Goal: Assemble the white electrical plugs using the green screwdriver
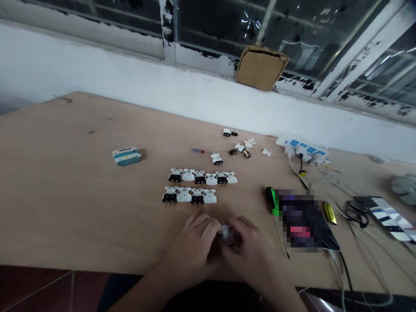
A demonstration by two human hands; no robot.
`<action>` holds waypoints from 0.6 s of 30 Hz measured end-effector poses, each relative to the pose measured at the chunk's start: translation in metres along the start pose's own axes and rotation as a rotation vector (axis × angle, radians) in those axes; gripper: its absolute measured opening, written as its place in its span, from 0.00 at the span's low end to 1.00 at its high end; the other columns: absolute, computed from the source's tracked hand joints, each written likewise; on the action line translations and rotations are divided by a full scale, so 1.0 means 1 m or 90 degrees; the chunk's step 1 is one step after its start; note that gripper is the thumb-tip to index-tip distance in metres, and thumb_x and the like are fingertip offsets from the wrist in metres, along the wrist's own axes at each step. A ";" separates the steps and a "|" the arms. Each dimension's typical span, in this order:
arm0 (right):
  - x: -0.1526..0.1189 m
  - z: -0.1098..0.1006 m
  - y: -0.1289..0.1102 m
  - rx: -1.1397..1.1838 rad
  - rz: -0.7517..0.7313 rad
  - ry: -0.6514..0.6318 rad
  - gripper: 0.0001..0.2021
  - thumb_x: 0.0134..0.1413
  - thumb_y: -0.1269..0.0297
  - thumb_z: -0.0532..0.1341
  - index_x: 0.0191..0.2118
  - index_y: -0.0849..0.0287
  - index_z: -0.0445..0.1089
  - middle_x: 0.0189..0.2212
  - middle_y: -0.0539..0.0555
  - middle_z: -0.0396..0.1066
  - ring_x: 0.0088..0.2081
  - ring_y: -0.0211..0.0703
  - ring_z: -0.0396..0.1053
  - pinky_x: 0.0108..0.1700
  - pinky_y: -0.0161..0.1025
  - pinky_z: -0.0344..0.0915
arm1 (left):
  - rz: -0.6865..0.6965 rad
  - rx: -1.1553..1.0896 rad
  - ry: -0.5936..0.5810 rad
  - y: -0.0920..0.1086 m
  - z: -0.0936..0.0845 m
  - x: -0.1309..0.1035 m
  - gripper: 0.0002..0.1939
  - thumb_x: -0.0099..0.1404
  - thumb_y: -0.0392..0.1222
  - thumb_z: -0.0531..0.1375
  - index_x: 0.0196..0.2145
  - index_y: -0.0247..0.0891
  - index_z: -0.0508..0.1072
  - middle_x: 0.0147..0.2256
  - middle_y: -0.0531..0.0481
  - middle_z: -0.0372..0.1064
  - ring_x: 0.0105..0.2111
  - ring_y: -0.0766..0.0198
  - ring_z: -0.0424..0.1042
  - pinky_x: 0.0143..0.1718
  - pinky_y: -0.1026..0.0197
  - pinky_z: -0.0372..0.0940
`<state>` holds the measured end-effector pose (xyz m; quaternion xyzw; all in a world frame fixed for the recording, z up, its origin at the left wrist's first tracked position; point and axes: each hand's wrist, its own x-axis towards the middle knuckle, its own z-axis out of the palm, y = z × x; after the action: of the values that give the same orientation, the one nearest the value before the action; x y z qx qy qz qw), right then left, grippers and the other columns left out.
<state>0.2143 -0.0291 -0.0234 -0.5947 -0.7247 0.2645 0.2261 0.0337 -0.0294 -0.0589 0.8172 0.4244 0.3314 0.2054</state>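
Both hands are in view above the near part of the bench (81,216). The left hand (195,242) is closed at the fingertips on the left side of a small white piece (227,234); the right hand (248,245) is closed on its right side. The piece is blurred and partly covered by the fingers; its finer detail cannot be read. Just beyond the hands lie a near row (184,195) and a far row (188,175) of white shells, some fitted with black pronged parts. Beyond the far row, a white-and-black plug (217,159) lies near a small screwdriver (198,151). A green-and-black screwdriver (271,200) lies right of the rows, and a teal-and-white box (126,157) well to their left.
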 end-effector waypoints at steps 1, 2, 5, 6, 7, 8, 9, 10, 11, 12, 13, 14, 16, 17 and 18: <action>-0.001 -0.001 0.001 0.014 -0.006 0.011 0.09 0.49 0.75 0.62 0.36 0.57 0.74 0.34 0.52 0.75 0.34 0.44 0.72 0.35 0.39 0.66 | 0.007 0.001 0.012 0.001 -0.001 0.000 0.18 0.55 0.27 0.62 0.41 0.42 0.67 0.42 0.50 0.76 0.42 0.54 0.73 0.46 0.51 0.66; -0.002 -0.002 0.002 0.032 -0.015 0.021 0.10 0.50 0.75 0.62 0.38 0.58 0.75 0.35 0.53 0.75 0.34 0.44 0.72 0.36 0.39 0.68 | 0.016 0.003 0.025 0.002 -0.002 -0.001 0.18 0.55 0.27 0.62 0.41 0.42 0.67 0.43 0.51 0.77 0.42 0.55 0.73 0.45 0.52 0.65; -0.004 -0.008 0.010 0.068 -0.050 0.056 0.13 0.54 0.71 0.62 0.46 0.58 0.74 0.37 0.53 0.75 0.34 0.43 0.74 0.37 0.40 0.73 | 0.038 0.018 0.042 0.005 -0.009 -0.005 0.17 0.56 0.28 0.63 0.41 0.42 0.68 0.44 0.52 0.78 0.44 0.55 0.73 0.47 0.52 0.64; -0.004 -0.010 0.014 0.066 -0.064 0.068 0.14 0.56 0.70 0.62 0.48 0.58 0.74 0.38 0.54 0.76 0.34 0.43 0.74 0.38 0.40 0.74 | 0.045 0.025 0.036 0.004 -0.014 -0.007 0.16 0.57 0.29 0.63 0.41 0.42 0.69 0.45 0.52 0.78 0.45 0.54 0.73 0.47 0.52 0.64; -0.004 -0.010 0.018 0.055 -0.077 0.077 0.14 0.58 0.68 0.62 0.50 0.58 0.73 0.39 0.55 0.76 0.35 0.44 0.74 0.39 0.41 0.74 | 0.051 0.034 0.027 0.004 -0.020 -0.010 0.16 0.58 0.29 0.63 0.42 0.42 0.69 0.46 0.52 0.78 0.46 0.54 0.73 0.48 0.52 0.64; -0.005 -0.010 0.022 0.035 -0.087 0.082 0.14 0.59 0.67 0.62 0.50 0.57 0.73 0.40 0.56 0.76 0.36 0.45 0.75 0.39 0.42 0.75 | 0.057 0.043 0.017 0.002 -0.026 -0.014 0.15 0.60 0.30 0.63 0.44 0.43 0.71 0.47 0.52 0.78 0.47 0.54 0.73 0.49 0.52 0.64; -0.005 -0.010 0.025 0.011 -0.094 0.086 0.13 0.60 0.66 0.61 0.51 0.57 0.73 0.42 0.57 0.76 0.38 0.47 0.76 0.41 0.44 0.76 | 0.063 0.051 0.011 -0.001 -0.033 -0.018 0.15 0.62 0.30 0.63 0.46 0.43 0.72 0.48 0.52 0.78 0.48 0.55 0.73 0.50 0.52 0.64; -0.005 -0.008 0.028 -0.015 -0.097 0.087 0.13 0.60 0.66 0.61 0.50 0.56 0.74 0.44 0.59 0.76 0.41 0.49 0.76 0.42 0.46 0.76 | 0.065 0.059 0.006 -0.004 -0.039 -0.022 0.16 0.64 0.31 0.62 0.48 0.44 0.72 0.49 0.52 0.78 0.49 0.55 0.72 0.52 0.51 0.64; -0.005 -0.006 0.031 -0.038 -0.095 0.087 0.13 0.60 0.66 0.61 0.50 0.56 0.74 0.45 0.60 0.77 0.43 0.51 0.77 0.44 0.48 0.76 | 0.062 0.066 -0.001 -0.008 -0.045 -0.026 0.16 0.66 0.30 0.62 0.49 0.44 0.73 0.50 0.52 0.78 0.50 0.55 0.72 0.53 0.51 0.64; -0.005 -0.005 0.032 -0.055 -0.092 0.087 0.13 0.60 0.66 0.60 0.49 0.56 0.74 0.46 0.60 0.77 0.44 0.52 0.77 0.45 0.49 0.76 | 0.057 0.072 -0.008 -0.012 -0.051 -0.030 0.16 0.67 0.30 0.61 0.50 0.45 0.73 0.52 0.52 0.78 0.51 0.55 0.71 0.55 0.51 0.64; -0.005 -0.003 0.033 -0.060 -0.090 0.088 0.13 0.60 0.67 0.60 0.49 0.56 0.75 0.45 0.60 0.77 0.44 0.53 0.77 0.46 0.49 0.76 | 0.050 0.079 -0.017 -0.015 -0.055 -0.033 0.16 0.68 0.30 0.61 0.51 0.45 0.73 0.53 0.52 0.77 0.52 0.54 0.71 0.56 0.50 0.64; -0.005 -0.001 0.033 -0.053 -0.087 0.088 0.13 0.60 0.67 0.60 0.49 0.56 0.75 0.44 0.59 0.77 0.43 0.51 0.78 0.45 0.48 0.77 | 0.044 0.085 -0.025 -0.018 -0.059 -0.036 0.16 0.68 0.30 0.61 0.51 0.45 0.74 0.53 0.51 0.77 0.53 0.54 0.71 0.57 0.49 0.64; -0.004 0.001 0.032 -0.018 -0.074 0.097 0.15 0.61 0.66 0.58 0.51 0.56 0.75 0.43 0.58 0.78 0.39 0.47 0.78 0.41 0.44 0.78 | 0.032 0.094 -0.039 -0.022 -0.062 -0.041 0.15 0.70 0.31 0.60 0.51 0.46 0.74 0.52 0.51 0.77 0.53 0.53 0.70 0.57 0.48 0.64; -0.004 0.001 0.031 0.002 -0.064 0.105 0.15 0.62 0.66 0.57 0.52 0.56 0.75 0.42 0.58 0.78 0.38 0.46 0.79 0.39 0.41 0.78 | 0.028 0.096 -0.046 -0.024 -0.063 -0.042 0.15 0.71 0.32 0.60 0.52 0.47 0.75 0.51 0.51 0.77 0.53 0.52 0.70 0.56 0.47 0.64; -0.004 0.001 0.029 0.020 -0.051 0.117 0.15 0.62 0.66 0.57 0.52 0.56 0.75 0.43 0.58 0.78 0.37 0.45 0.79 0.37 0.38 0.78 | 0.025 0.096 -0.055 -0.024 -0.063 -0.042 0.15 0.71 0.33 0.60 0.52 0.47 0.75 0.51 0.50 0.76 0.52 0.52 0.70 0.56 0.46 0.64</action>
<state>0.2359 -0.0282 -0.0437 -0.5832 -0.7201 0.2107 0.3114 -0.0424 -0.0473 -0.0459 0.8520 0.4227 0.2672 0.1549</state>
